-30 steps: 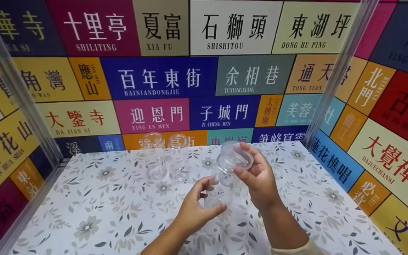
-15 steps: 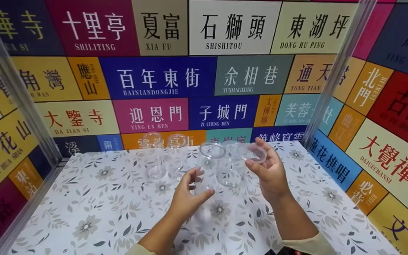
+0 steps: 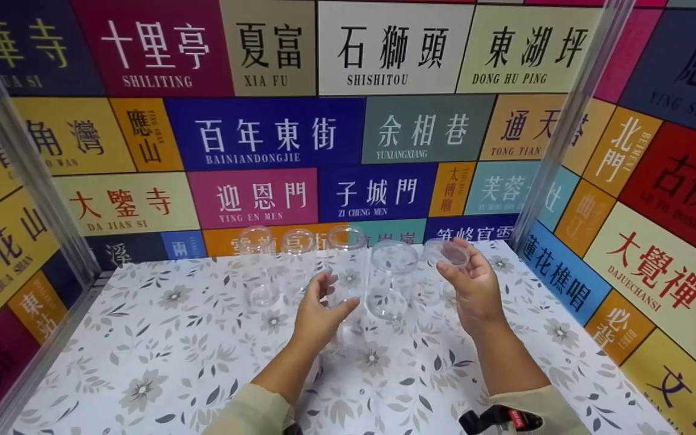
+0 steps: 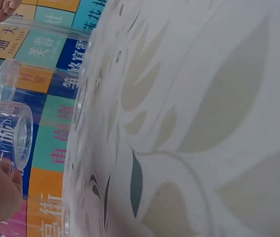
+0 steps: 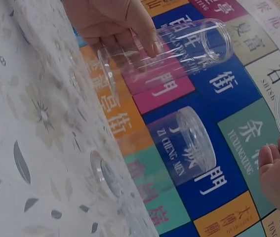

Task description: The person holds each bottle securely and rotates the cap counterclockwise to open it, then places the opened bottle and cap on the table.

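My left hand [image 3: 322,308] holds a clear plastic jar [image 3: 348,257] round its side, thumb toward me. The jar is upright, and its base shows raised above the tabletop in the right wrist view, where the left hand [image 5: 112,22] is at the top. My right hand [image 3: 478,287] pinches a clear round lid [image 3: 452,254] by its edge, off to the right and apart from the held jar. Between the two hands another clear jar [image 3: 391,284] stands on the table. Part of the lid and the right fingertips show at the right wrist view's edge.
Two more clear jars, the leftmost jar [image 3: 257,269] and its neighbour [image 3: 299,266], stand left of the left hand. A table [image 3: 203,362] with a floral cover runs back to a wall [image 3: 269,133] of coloured name panels. Metal posts [image 3: 565,121] stand at the corners.
The right hand has carried the lid rightward, away from the jars. The left hand has moved its jar left and farther back, and the jar has gone from tilted to upright.
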The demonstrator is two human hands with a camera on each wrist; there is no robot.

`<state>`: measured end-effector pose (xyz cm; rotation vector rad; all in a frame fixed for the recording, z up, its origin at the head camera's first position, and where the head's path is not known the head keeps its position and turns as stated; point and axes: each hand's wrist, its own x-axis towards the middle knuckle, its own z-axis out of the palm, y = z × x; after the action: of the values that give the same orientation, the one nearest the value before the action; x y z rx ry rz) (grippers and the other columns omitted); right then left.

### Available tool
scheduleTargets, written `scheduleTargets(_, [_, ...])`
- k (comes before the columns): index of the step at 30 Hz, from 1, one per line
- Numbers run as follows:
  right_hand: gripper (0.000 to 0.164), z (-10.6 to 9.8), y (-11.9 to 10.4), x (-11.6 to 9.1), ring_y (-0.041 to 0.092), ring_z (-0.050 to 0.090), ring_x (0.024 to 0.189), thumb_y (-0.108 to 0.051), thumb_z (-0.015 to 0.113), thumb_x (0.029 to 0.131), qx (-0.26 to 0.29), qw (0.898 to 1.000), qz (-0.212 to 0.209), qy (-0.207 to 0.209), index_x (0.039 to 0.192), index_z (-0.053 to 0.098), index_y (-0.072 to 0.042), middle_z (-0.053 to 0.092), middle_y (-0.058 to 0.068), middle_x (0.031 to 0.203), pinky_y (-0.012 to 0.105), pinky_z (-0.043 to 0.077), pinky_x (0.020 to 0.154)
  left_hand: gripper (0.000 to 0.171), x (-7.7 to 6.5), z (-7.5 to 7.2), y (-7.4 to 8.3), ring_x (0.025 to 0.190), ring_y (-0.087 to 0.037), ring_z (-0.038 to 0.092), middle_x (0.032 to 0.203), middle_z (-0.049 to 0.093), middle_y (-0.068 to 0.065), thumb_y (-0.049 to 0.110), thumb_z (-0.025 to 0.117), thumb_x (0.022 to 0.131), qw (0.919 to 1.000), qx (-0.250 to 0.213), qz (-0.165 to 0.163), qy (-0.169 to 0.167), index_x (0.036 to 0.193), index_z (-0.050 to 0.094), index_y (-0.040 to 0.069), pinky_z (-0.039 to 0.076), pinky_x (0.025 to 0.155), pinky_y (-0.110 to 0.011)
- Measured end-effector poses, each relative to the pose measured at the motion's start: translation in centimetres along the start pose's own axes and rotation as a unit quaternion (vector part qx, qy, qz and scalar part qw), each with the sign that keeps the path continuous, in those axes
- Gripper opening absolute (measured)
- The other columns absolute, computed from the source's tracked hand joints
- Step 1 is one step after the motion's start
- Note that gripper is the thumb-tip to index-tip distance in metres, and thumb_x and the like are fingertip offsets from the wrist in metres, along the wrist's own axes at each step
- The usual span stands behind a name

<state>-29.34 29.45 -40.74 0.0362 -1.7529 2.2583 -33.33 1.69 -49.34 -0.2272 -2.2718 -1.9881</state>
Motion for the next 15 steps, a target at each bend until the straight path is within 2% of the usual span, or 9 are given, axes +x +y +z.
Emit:
scheduleTargets(5, [0.061, -1.2, 0.5, 1.0, 0.020, 0.050, 0.146, -0.009, 0.070, 0.103, -0.021, 1.000, -0.003, 0.015, 0.157, 0.042, -0.013, 0.061, -0.001, 0.141, 0.025, 0.047, 0.118, 0.082, 1.1, 0.4, -0.6, 0.149, -0.029, 0.050, 0.157, 0.058, -0.005, 0.032, 0.089, 0.088, 0.9999, 0.004, -0.015, 0.005, 0.156, 0.047, 0.015, 0.039, 0.128, -0.052])
scheduleTargets(7, [0.064, -1.7, 0.7, 1.4, 0.019, 0.051, 0.144, -0.011, 0.072, 0.102, -0.029, 0.999, -0.002, 0.019, 0.158, 0.041, -0.013, 0.061, -0.003, 0.139, 0.025, 0.048, 0.117, 0.082, 1.3, 0.6, -0.8, 0.151, -0.030, 0.049, 0.158, 0.057, -0.006, 0.033, 0.089, 0.089, 0.9999, 0.004, -0.015, 0.007, 0.157, 0.046, 0.014, 0.039, 0.128, -0.052])
scheduleTargets(12, [0.074, -3.2, 1.1, 2.4, 0.019, 0.047, 0.148, -0.014, 0.074, 0.101, -0.038, 0.999, 0.008, 0.032, 0.163, 0.032, -0.013, 0.052, 0.002, 0.154, 0.031, 0.042, 0.126, 0.085, 1.7, 1.0, -1.2, 0.152, -0.033, 0.049, 0.160, 0.056, -0.010, 0.031, 0.088, 0.089, 0.9997, 0.011, -0.016, 0.014, 0.159, 0.044, 0.009, 0.039, 0.128, -0.053])
scheduleTargets(15, [0.073, -4.1, 1.4, 3.0, 0.019, 0.048, 0.145, -0.015, 0.073, 0.101, -0.045, 0.998, 0.007, 0.041, 0.161, 0.031, -0.015, 0.049, 0.005, 0.158, 0.025, 0.046, 0.120, 0.085, 1.9, 1.2, -1.4, 0.152, -0.033, 0.050, 0.159, 0.057, -0.010, 0.030, 0.088, 0.089, 0.9994, 0.017, -0.023, 0.016, 0.159, 0.044, 0.009, 0.040, 0.128, -0.052])
